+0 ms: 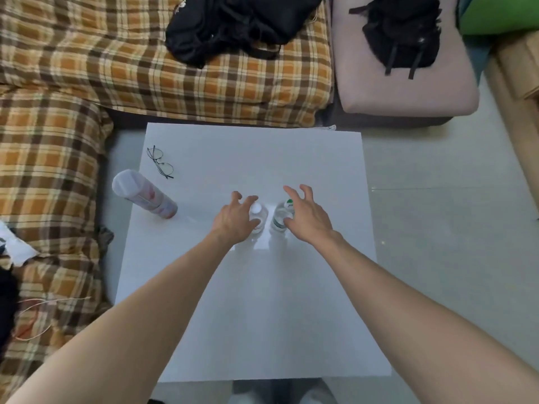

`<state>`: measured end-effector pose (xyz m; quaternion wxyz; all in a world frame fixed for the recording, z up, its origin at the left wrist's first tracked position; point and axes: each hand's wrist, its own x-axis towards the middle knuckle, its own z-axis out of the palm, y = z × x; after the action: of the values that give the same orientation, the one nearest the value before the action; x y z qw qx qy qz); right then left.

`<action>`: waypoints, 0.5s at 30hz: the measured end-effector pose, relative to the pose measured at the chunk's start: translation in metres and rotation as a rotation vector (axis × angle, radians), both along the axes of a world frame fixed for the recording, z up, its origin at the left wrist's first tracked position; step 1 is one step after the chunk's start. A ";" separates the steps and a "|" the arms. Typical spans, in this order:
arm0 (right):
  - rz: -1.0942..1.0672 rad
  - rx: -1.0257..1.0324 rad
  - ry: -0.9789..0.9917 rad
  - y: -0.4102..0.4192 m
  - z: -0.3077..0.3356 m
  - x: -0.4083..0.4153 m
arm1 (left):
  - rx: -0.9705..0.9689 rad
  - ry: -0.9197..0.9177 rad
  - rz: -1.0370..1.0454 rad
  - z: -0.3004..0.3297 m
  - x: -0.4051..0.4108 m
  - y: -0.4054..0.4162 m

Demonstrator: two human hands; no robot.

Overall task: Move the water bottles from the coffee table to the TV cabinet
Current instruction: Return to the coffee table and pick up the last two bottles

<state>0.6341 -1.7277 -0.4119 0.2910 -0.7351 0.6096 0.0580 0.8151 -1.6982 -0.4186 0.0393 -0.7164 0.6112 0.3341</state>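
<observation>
Two clear water bottles stand side by side near the middle of the white coffee table (250,301). The left bottle (258,214) has a white cap; the right bottle (281,215) has a green and white cap. My left hand (234,218) reaches over the left bottle with its fingers spread around the top, apparently just touching it. My right hand (306,214) hovers at the right bottle, fingers apart, thumb against its side. Neither hand has closed. The TV cabinet is out of view.
A tall white and pink spray can (144,193) stands at the table's left edge, with a pair of glasses (160,162) behind it. A plaid sofa (116,62) wraps the far and left sides; black bags (233,24) lie on it.
</observation>
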 end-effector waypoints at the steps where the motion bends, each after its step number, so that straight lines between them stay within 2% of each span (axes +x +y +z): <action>1: 0.020 0.009 0.010 -0.003 -0.006 0.001 | 0.007 0.001 -0.009 -0.006 -0.001 -0.001; 8: 0.055 -0.045 -0.016 -0.003 -0.029 -0.004 | -0.202 0.057 -0.024 -0.021 -0.016 -0.011; 15: -0.018 -0.076 -0.071 -0.002 -0.009 -0.013 | -0.211 0.127 0.075 -0.002 -0.027 -0.017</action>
<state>0.6206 -1.7296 -0.4213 0.2848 -0.7417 0.6072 0.0060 0.7877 -1.7155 -0.4211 -0.0875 -0.7164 0.6169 0.3140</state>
